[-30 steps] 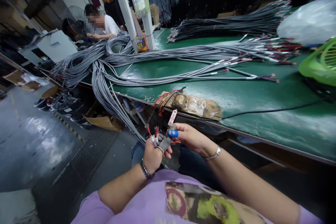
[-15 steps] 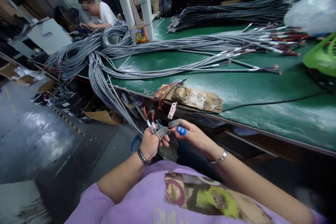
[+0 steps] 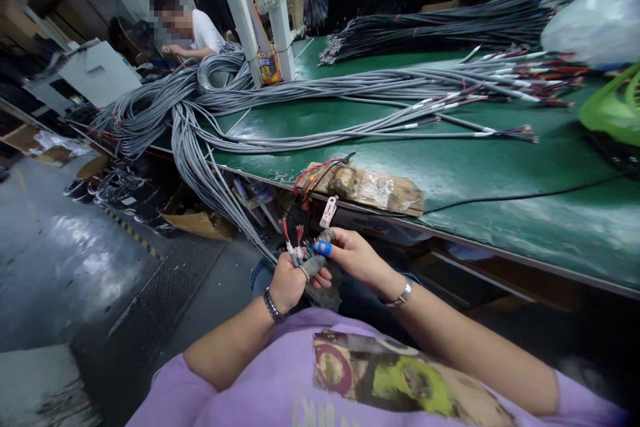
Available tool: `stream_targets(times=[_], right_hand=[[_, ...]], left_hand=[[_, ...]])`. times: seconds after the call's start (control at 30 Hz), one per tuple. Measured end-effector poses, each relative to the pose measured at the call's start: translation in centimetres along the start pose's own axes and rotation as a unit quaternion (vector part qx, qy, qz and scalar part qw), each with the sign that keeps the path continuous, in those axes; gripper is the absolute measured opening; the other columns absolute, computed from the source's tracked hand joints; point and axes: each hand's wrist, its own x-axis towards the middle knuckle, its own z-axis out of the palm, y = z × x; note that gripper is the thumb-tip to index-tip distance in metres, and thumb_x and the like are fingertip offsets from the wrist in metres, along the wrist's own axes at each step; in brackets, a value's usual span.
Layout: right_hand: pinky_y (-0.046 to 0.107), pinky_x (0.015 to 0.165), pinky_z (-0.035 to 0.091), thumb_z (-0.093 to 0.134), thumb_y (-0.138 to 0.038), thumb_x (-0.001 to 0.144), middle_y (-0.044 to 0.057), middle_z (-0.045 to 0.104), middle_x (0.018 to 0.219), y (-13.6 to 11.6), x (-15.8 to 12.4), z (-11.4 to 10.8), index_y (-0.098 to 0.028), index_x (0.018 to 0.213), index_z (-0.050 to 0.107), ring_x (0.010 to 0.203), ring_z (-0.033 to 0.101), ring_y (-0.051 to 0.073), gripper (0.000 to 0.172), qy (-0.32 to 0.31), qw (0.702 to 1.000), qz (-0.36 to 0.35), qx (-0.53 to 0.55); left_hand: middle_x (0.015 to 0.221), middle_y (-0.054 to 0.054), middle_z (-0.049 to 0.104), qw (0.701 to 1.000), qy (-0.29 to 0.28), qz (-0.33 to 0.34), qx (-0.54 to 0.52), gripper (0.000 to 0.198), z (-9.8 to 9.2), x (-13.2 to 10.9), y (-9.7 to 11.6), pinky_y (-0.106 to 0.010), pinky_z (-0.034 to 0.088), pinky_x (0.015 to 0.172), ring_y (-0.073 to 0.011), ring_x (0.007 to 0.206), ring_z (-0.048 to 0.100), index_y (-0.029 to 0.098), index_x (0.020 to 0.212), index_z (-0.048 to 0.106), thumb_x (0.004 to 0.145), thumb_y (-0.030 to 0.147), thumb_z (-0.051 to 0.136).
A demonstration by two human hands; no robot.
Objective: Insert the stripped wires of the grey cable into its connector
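1. Far up and to the left of the left hand (image 3: 287, 285), a co-worker (image 3: 200, 30) in a white shirt sits at the far end of the desk (image 3: 475, 173), hands down among loops of cable
2. A thick run of grey cables (image 3: 220, 193) spills off the desk edge and slants down and to the right, straight into the left hand
3. The left hand is clenched around these cables just below their tips; it has a watch (image 3: 273, 305) on the wrist and a grey cover (image 3: 313, 265) on one finger
4. The wire ends (image 3: 296, 240) stick up out of the top of that fist, thin strands in red, white and other colours (too fine to count), and they stand between the two hands
5. The right hand (image 3: 353, 257) sits just beside the left one and touches it; its fingertips, one wearing a blue cap (image 3: 323, 247), are pinched on the wire ends, and a metal bracelet (image 3: 400, 295) circles the wrist
6. Just above the right hand a small white tag (image 3: 329, 211) hangs at the desk edge, below a taped cardboard block (image 3: 380, 190) that carries red and black wires
7. Beyond both hands more grey cables with stripped coloured tips lie across the green desk, and a black cord (image 3: 520, 196) runs off to the right
8. Well to the right of the right hand there is a green plastic fan guard (image 3: 613, 107), with a clear plastic bag (image 3: 595, 20) behind it
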Motion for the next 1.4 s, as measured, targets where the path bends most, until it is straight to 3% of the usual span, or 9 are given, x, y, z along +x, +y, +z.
stream_targets(times=[0.13, 0.37, 0.53, 0.73, 1.0, 1.17, 1.4], right_hand=[[0.025, 0.051, 0.033, 0.075, -0.049, 0.064, -0.003, 0.051, 0.056, 0.3, 0.0, -0.1, -0.016, 0.065, 0.057, 0.051, 0.040, 0.008, 0.037, 0.027, 0.999, 0.016, 0.019], [0.025, 0.052, 0.032, 0.076, -0.045, 0.064, -0.003, 0.050, 0.058, 0.7, -0.3, -0.1, -0.016, 0.064, 0.057, 0.053, 0.038, 0.008, 0.035, 0.060, 0.997, 0.015, 0.040], [0.026, 0.054, 0.036, 0.073, -0.044, 0.070, -0.001, 0.055, 0.063, 0.1, 0.1, 0.3, -0.018, 0.076, 0.062, 0.055, 0.044, 0.011, 0.029, 0.019, 0.999, 0.011, 0.046], [0.027, 0.053, 0.038, 0.075, -0.045, 0.067, -0.002, 0.053, 0.058, -0.3, 0.2, 1.0, -0.018, 0.069, 0.059, 0.051, 0.044, 0.010, 0.031, 0.001, 0.998, 0.017, 0.055], [0.025, 0.053, 0.035, 0.072, -0.041, 0.070, -0.003, 0.049, 0.058, 0.5, 0.0, 0.9, -0.018, 0.065, 0.055, 0.053, 0.039, 0.009, 0.029, 0.111, 0.991, 0.019, 0.068], [0.025, 0.055, 0.037, 0.070, -0.041, 0.072, -0.004, 0.047, 0.060, 1.2, -0.2, 0.2, -0.018, 0.072, 0.059, 0.055, 0.040, 0.009, 0.025, 0.063, 0.984, 0.054, 0.157], [0.028, 0.055, 0.037, 0.076, -0.037, 0.067, 0.001, 0.058, 0.068, 0.1, -0.5, 0.7, -0.019, 0.076, 0.066, 0.056, 0.045, 0.011, 0.023, 0.027, 0.994, 0.023, 0.105]], left_hand=[[0.053, -0.006, 0.065, 0.997, 0.043, 0.004, -0.061, 0.036, 0.4, 0.0, 0.5, -0.019, 0.041, 0.040, -0.0142, 0.044, 0.061, 0.011, 0.060, 0.062, 0.069, 0.045, 0.070], [0.053, -0.005, 0.065, 0.993, 0.069, -0.012, -0.097, 0.038, 0.8, 0.0, 1.1, -0.019, 0.038, 0.038, -0.0145, 0.043, 0.061, 0.012, 0.064, 0.059, 0.064, 0.047, 0.073], [0.054, -0.005, 0.065, 0.995, 0.066, -0.018, -0.075, 0.040, 0.7, 0.0, 0.7, -0.019, 0.035, 0.037, -0.0144, 0.043, 0.061, 0.012, 0.068, 0.058, 0.065, 0.050, 0.071], [0.053, -0.005, 0.065, 0.995, 0.072, -0.016, -0.073, 0.041, 0.7, 0.0, 0.5, -0.018, 0.034, 0.036, -0.0141, 0.042, 0.061, 0.014, 0.065, 0.055, 0.064, 0.051, 0.070], [0.053, -0.004, 0.065, 0.991, 0.102, -0.001, -0.091, 0.036, 0.8, -0.3, 1.2, -0.019, 0.034, 0.036, -0.0128, 0.041, 0.059, 0.012, 0.067, 0.060, 0.063, 0.046, 0.071], [0.053, -0.003, 0.064, 0.989, 0.106, 0.000, -0.099, 0.035, 0.7, -0.4, 1.5, -0.018, 0.033, 0.036, -0.0117, 0.040, 0.058, 0.012, 0.070, 0.060, 0.063, 0.045, 0.071], [0.051, -0.004, 0.063, 0.993, 0.088, 0.002, -0.072, 0.041, 0.8, -0.4, 1.1, -0.018, 0.033, 0.036, -0.0116, 0.039, 0.057, 0.014, 0.064, 0.054, 0.066, 0.052, 0.068]])
